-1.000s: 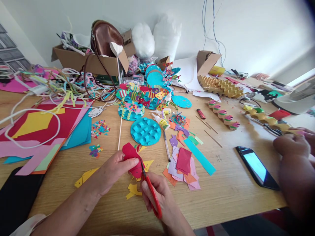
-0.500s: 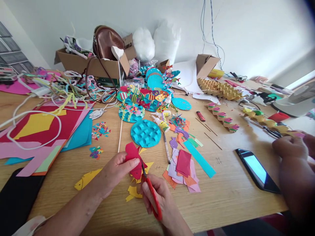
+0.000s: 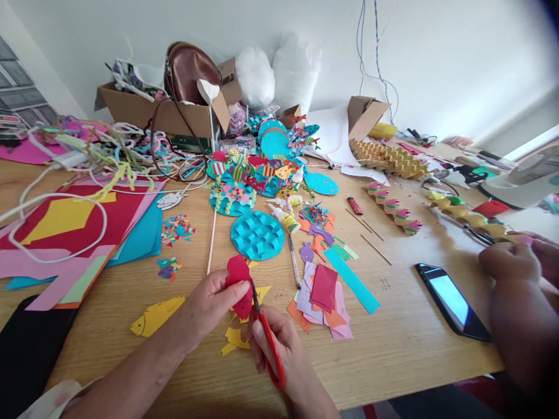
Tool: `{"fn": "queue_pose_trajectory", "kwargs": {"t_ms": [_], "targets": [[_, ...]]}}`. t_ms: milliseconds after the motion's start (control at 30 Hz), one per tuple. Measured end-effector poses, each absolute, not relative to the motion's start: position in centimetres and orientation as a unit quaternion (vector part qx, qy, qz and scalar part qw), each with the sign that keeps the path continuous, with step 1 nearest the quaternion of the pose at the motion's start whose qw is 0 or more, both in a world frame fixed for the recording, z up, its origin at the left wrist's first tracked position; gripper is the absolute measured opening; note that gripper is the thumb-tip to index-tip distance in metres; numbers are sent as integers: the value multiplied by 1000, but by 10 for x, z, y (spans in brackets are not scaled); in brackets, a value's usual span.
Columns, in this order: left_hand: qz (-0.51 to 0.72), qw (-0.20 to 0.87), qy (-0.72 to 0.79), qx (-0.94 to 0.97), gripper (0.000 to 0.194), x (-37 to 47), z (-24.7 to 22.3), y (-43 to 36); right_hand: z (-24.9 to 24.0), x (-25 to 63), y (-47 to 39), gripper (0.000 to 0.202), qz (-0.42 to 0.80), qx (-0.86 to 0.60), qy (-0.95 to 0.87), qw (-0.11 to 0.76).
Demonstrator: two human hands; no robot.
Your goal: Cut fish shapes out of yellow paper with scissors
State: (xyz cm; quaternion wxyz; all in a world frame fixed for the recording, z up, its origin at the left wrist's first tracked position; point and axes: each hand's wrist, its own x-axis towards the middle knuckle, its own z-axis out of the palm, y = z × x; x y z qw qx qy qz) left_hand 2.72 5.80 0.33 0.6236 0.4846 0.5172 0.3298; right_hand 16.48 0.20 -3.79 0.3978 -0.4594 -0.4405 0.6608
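My left hand (image 3: 209, 305) pinches a red paper piece (image 3: 239, 283) just above the wooden table (image 3: 406, 337). My right hand (image 3: 283, 349) grips red-handled scissors (image 3: 267, 339), whose blades meet the right edge of the red paper. Yellow paper scraps (image 3: 236, 337) lie on the table under both hands. A yellow paper fish (image 3: 158, 315) lies to the left of my left hand.
A heap of coloured paper pieces (image 3: 324, 299), a teal strip (image 3: 351, 279) and a teal disc (image 3: 257, 235) lie ahead. A phone (image 3: 452, 301) sits at right, near another person's hands (image 3: 513, 265). Large paper sheets (image 3: 74, 233) and cardboard boxes (image 3: 161, 113) fill the left and back.
The red paper has turned a little in my left hand while the scissors stay at its edge. The other person's hands have shifted slightly at the right.
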Motion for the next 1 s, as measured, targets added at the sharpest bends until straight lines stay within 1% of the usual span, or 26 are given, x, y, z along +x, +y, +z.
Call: {"fn": "queue_pose_trajectory", "kwargs": {"t_ms": [667, 1000], "targets": [[340, 612, 525, 484, 24, 31, 3, 55, -35, 167, 2, 59, 655, -476, -438, 391], [336, 640, 510, 466, 22, 27, 1, 56, -35, 167, 1, 57, 661, -463, -445, 388]]}}
